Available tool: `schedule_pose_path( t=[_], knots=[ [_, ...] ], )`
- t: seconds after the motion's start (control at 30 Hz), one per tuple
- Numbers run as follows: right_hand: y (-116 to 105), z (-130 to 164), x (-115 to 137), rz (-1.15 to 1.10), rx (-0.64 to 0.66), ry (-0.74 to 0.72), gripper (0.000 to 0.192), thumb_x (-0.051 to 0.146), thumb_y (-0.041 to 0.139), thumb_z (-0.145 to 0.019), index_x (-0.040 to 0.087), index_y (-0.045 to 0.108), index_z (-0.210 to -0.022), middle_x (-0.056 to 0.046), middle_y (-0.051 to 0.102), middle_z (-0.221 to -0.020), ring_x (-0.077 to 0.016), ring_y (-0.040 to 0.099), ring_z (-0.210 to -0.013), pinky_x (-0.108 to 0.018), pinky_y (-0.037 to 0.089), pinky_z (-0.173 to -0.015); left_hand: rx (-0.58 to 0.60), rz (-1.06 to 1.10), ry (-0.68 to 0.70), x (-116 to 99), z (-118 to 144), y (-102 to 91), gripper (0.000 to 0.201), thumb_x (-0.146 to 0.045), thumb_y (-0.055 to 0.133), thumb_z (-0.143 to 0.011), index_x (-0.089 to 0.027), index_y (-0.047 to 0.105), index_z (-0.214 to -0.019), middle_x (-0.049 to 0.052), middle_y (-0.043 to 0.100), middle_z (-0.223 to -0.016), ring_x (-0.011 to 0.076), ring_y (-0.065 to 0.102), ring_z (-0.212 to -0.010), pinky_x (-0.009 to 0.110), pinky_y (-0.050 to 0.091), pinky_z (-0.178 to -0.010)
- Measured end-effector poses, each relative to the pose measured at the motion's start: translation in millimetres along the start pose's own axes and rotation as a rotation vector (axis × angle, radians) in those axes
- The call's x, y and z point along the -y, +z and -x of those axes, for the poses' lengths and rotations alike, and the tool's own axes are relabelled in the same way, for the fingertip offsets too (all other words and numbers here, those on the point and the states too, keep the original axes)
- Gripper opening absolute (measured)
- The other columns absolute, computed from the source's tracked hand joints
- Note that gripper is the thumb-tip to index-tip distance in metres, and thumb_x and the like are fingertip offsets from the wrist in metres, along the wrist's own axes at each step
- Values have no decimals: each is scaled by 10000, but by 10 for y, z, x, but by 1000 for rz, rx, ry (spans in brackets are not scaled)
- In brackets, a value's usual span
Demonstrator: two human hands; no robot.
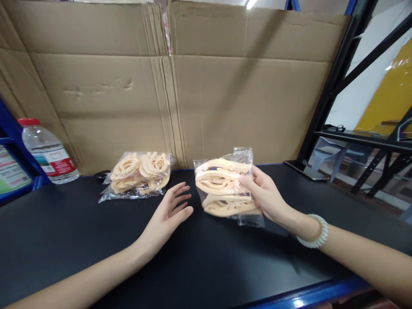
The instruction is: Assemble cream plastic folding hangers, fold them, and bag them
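Note:
My right hand (265, 191) grips the right edge of a clear plastic bag of pale cut-out pieces (223, 186), thumb in front and fingers behind. The pieces are flat, cream-coloured and curved, with openings in them, stacked inside the bag; their exact kind I cannot tell. This bag is held up over the black tabletop (193, 262). My left hand (172, 206) hovers to the left of it with fingers spread, holding nothing. Behind my left hand, a second clear bag of similar pieces (140, 174) lies on the table.
A large plastic bottle with a red cap (48, 150) stands at the back left. On the right edge of the table lies a phone (305, 170). Cardboard (244, 98) walls off the back, and a black metal frame (331, 90) rises at the right.

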State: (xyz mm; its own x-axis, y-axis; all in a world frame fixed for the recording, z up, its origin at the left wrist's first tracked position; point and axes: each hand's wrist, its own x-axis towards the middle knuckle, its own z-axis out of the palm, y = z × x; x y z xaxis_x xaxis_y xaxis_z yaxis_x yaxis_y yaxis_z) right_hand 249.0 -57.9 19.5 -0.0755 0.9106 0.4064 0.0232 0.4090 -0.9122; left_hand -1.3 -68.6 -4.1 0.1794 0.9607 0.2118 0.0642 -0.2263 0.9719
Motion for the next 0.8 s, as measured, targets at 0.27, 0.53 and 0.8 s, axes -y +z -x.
schedule_pose_path(
  t=[0.27,0.53,0.8],
  knots=[
    [54,-38,-350,-29,150,122,473,385,573,-844,213,472,-1273,-124,529,-1344,-247,500,-1250,-455,372,-1077,98,145,-151,-94,48,123,529,-366,690,-779,-190,511,-1245,116,593,-1318,312,533,-1232,415,410,-1049],
    [-133,-58,-104,558,434,-539,319,260,464,-944,219,539,-1251,-93,581,-1289,-220,413,-1312,-454,324,-1097,-276,-272,-174,-45,-51,-32,651,-355,606,-708,-211,453,-1324,116,407,-1489,300,382,-1351,435,297,-1111],
    [-308,-140,95,778,567,-668,236,209,415,-950,167,641,-896,-31,679,-838,-158,580,-818,-395,364,-957,-39,-1026,-269,-204,-234,-250,361,-511,385,-801,-237,618,-773,77,672,-985,356,552,-1040,604,335,-931]
  ],
)
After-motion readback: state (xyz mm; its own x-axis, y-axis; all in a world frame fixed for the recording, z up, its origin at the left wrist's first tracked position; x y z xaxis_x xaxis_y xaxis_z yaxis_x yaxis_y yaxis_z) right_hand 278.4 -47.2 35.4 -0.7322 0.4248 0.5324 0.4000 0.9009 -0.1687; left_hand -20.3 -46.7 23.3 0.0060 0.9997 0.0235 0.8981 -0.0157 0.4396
